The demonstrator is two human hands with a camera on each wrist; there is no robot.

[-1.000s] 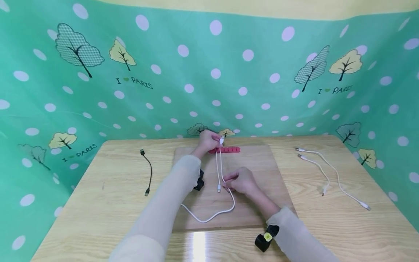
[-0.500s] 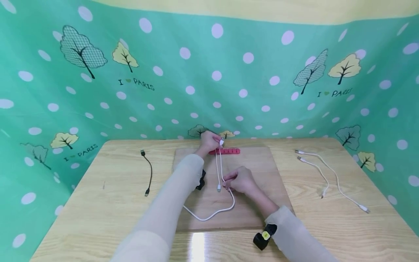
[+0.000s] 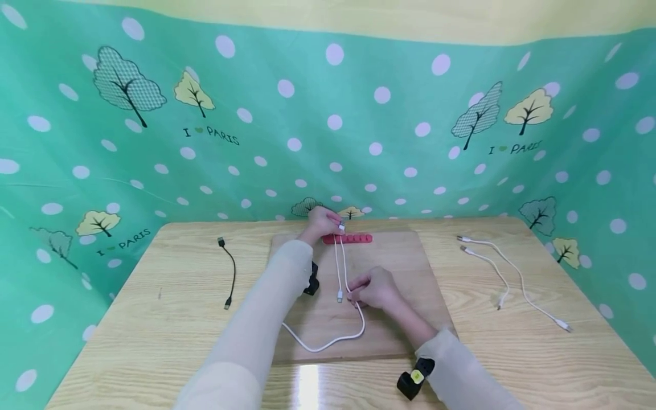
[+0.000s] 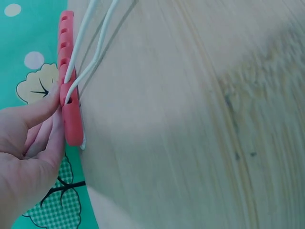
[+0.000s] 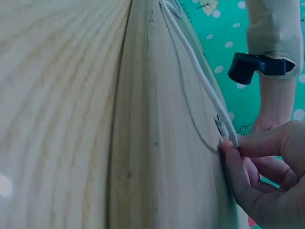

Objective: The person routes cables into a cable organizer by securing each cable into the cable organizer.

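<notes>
At the back of the wooden board [image 3: 405,324] lies a red cable clip strip [image 3: 359,238] with slots. My left hand [image 3: 324,221] is at the strip's left end, pinching a white USB cable by its plug [image 3: 341,226]. In the left wrist view two white strands run into neighbouring slots of the red strip [image 4: 72,119]; the plug is hidden there. Nearer the front, my right hand [image 3: 378,289] pinches the same white cable [image 3: 344,262] between thumb and fingertips. Beside it hangs a second white strand ending in a connector [image 3: 340,296].
A short black cable [image 3: 233,273] lies on the table at left. Two white cables [image 3: 521,279] lie at right. Behind the table hangs a green dotted cloth [image 3: 307,114]. The held cable's slack [image 3: 328,344] curves over the board toward the left forearm.
The plug at my left hand has come down slightly closer to the red strip. My right hand has shifted a little toward the front with the cable. The head view has tilted slightly.
</notes>
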